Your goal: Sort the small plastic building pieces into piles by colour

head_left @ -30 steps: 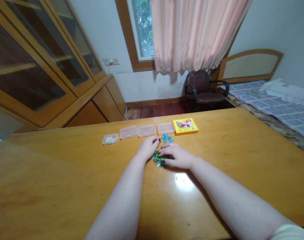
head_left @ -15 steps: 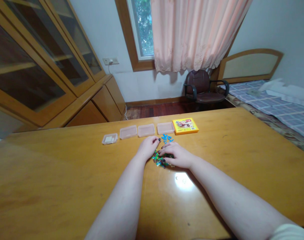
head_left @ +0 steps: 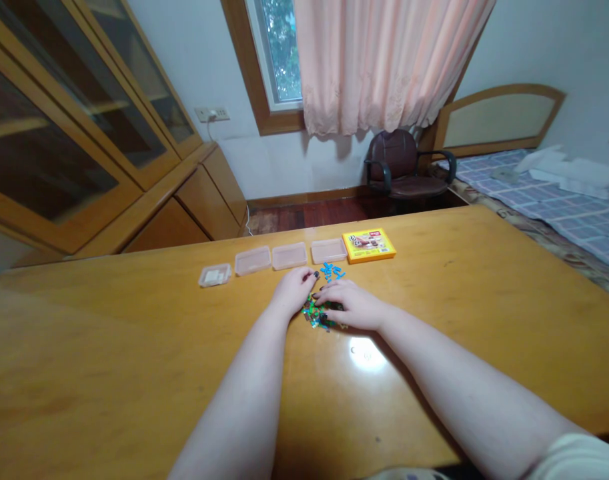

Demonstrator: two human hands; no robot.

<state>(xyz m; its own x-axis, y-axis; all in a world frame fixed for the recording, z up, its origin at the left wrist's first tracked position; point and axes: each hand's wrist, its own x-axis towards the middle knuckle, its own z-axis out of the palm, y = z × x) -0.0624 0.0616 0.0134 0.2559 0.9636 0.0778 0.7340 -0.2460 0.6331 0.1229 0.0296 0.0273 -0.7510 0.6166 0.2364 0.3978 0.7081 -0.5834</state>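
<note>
The left hand [head_left: 293, 291] and the right hand [head_left: 351, 305] were close together over the surface [head_left: 134, 353], with the pile of small mixed pieces [head_left: 313, 313] between them. Green and brown showed most in that pile, with a few blue and pale bits; part of it lay hidden under the right hand. The right hand's thumb and fingers stood apart, loosely bent, their tips at the pile. The left hand was narrow, its thumb and forefinger close together above the pile's far left edge; whether they held a piece could not be told. Just beyond the fingers of both hands lay the loose group of blue pieces [head_left: 331, 271].

Farther out, past the hands, stood a row: to the left of the left hand, the small tray [head_left: 227, 271] with pale pieces in it, then the second clear tray [head_left: 253, 261]; straight beyond the left hand, the third clear tray [head_left: 289, 256]; beyond the blue pieces, the fourth clear tray [head_left: 329, 251]. Just beside that, beyond the right hand, lay the yellow box [head_left: 369, 246], printed face up.
</note>
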